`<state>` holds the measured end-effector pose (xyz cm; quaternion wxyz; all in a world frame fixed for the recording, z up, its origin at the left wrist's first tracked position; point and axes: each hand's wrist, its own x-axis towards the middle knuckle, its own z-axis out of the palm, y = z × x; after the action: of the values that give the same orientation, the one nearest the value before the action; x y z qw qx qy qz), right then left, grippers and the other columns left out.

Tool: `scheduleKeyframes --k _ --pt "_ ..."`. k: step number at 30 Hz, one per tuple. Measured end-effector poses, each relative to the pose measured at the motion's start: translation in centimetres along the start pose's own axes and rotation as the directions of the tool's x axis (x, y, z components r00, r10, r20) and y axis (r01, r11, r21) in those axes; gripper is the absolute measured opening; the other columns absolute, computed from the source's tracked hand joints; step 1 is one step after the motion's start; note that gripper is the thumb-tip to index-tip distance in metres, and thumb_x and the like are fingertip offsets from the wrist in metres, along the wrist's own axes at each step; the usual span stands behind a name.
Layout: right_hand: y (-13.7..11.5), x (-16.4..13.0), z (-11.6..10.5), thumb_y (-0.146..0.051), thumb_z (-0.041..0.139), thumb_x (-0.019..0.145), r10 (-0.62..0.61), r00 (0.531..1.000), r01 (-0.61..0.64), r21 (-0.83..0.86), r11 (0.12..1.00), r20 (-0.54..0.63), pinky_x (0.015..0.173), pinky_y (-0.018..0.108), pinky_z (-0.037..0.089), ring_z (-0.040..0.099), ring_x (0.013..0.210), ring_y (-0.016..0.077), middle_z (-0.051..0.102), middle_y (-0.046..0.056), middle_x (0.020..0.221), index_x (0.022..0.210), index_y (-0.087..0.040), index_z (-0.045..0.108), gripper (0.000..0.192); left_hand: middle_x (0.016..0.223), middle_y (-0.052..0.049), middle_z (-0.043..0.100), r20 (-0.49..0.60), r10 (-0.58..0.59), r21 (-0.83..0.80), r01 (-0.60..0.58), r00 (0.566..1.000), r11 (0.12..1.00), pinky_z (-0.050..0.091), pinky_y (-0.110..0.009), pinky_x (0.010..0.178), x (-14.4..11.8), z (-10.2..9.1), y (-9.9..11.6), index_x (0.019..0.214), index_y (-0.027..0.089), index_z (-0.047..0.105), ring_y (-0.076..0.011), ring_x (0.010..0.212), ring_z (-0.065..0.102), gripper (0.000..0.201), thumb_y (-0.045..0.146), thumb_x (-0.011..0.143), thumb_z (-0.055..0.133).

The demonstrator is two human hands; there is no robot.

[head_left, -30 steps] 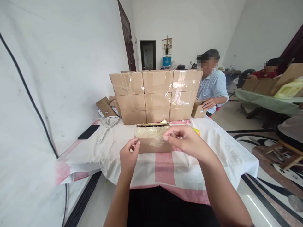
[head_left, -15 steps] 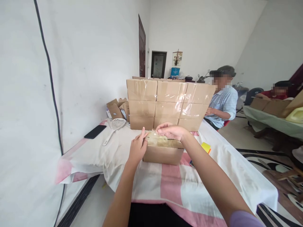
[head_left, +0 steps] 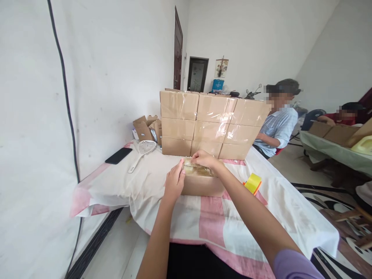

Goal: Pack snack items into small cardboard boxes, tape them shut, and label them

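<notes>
Head view: both hands (head_left: 188, 170) pinching glossy tape on small carton (head_left: 202, 182), fingertips partly hidden.

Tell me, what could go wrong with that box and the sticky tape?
The clear tape on the small cardboard box looks wrinkled under the right hand, so it may seal unevenly. The left hand only steadies one end, so the box could slide on the loose tablecloth. The yellow tape roll might get knocked.
</notes>
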<state>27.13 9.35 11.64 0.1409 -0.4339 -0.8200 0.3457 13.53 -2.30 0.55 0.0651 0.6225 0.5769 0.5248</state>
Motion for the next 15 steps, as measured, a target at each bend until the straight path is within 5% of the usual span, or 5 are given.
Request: scheduleKeyframes --k 6,15 --pt "0.3 0.5 0.8 -0.015 0.065 0.07 -0.024 0.999 0.022 -0.105 0.994 -0.027 0.053 0.024 0.034 0.05 0.06 0.0122 0.057 0.0 0.061 0.067 -0.014 0.065 0.003 0.15 -0.008 0.054 -0.012 0.043 0.028 -0.043 0.999 0.999 0.039 -0.045 0.113 -0.5 -0.2 0.0 0.123 0.024 0.068 -0.0246 0.136 0.051 0.041 0.035 0.104 0.033" --pt "0.9 1.0 1.6 -0.016 0.066 0.073 -0.034 0.996 0.01 -0.26 0.966 -0.086 0.058 0.021 0.038 0.062 0.069 0.014 0.071 0.003 0.074 0.078 -0.015 0.074 0.009 0.147 -0.011 0.056 -0.073 0.135 0.064 -0.131 0.988 0.989 0.043 -0.047 0.11 -0.8 0.3 -0.8 0.113 0.021 0.07 -0.0253 0.132 0.052 0.034 0.033 0.103 0.041"
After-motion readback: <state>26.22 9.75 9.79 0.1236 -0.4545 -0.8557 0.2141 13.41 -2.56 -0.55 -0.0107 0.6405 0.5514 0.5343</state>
